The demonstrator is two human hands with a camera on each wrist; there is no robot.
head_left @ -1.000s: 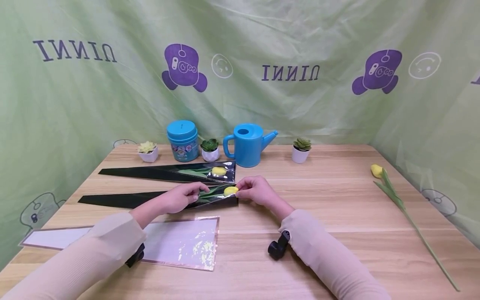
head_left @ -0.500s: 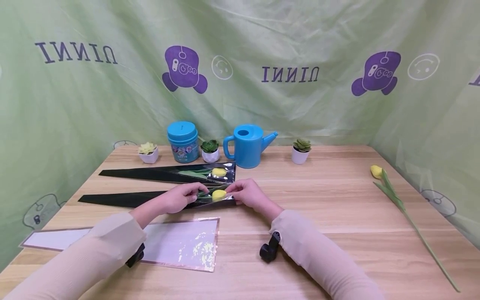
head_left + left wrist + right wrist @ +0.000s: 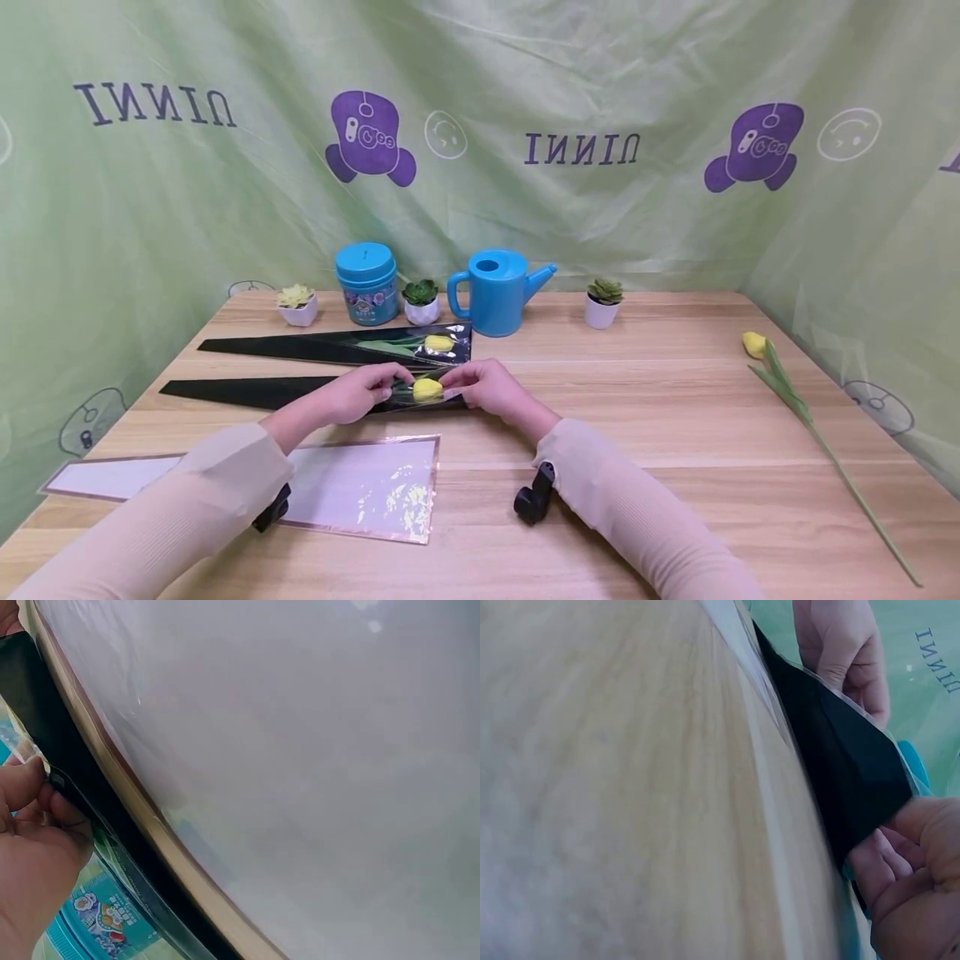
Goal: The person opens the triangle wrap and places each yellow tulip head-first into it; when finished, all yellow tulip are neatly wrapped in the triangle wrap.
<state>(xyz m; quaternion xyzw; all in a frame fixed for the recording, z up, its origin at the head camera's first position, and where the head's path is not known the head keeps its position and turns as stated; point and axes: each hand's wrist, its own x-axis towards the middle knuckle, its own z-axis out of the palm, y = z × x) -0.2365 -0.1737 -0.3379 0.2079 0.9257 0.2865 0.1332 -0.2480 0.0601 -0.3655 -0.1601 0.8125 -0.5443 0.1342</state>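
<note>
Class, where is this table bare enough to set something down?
The table is bare between the right hand and the loose tulip, in front of the rightmost succulent. Black wrappers and a white wrapper crowd the left half, with a blue tub and watering can behind.

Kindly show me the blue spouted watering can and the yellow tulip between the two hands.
Blue spouted watering can [image 3: 497, 304], head view: front of its body.
Yellow tulip [image 3: 427, 390], head view: middle of its bloom.

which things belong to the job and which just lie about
Likely in the job:
nearer black sleeve
front tulip
farther black sleeve
rear tulip
white wrapper
loose tulip

Apparently just lying about:
watering can
blue tub
pale succulent
middle succulent
rightmost succulent
</note>
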